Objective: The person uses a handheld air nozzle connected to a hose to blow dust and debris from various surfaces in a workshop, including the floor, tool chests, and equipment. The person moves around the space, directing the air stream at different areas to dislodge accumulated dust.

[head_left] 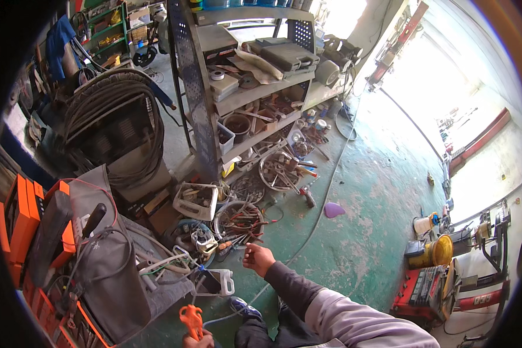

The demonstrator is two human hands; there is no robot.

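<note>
At the lower edge my left hand (199,341) is closed round an orange air blow gun (191,320) with a thin nozzle pointing up and away. My right hand (260,260) reaches forward over the floor, fingers loosely bent and a little apart, with nothing visible in it. Just beyond it stands a round basin (218,219) full of pliers and other hand tools (240,223), some with red handles. Between my hands lies a white plastic jug (226,282), cut open at its side. A grey hose (307,238) crosses the floor towards my left hand.
A metal shelf rack (191,87) with tool cases and boxes rises ahead. Left are a machine wrapped in thick cables (113,127) and orange cabinets (23,214). A purple piece (333,210) lies on the green floor. Red equipment (423,296) and a yellow bucket (443,250) stand right.
</note>
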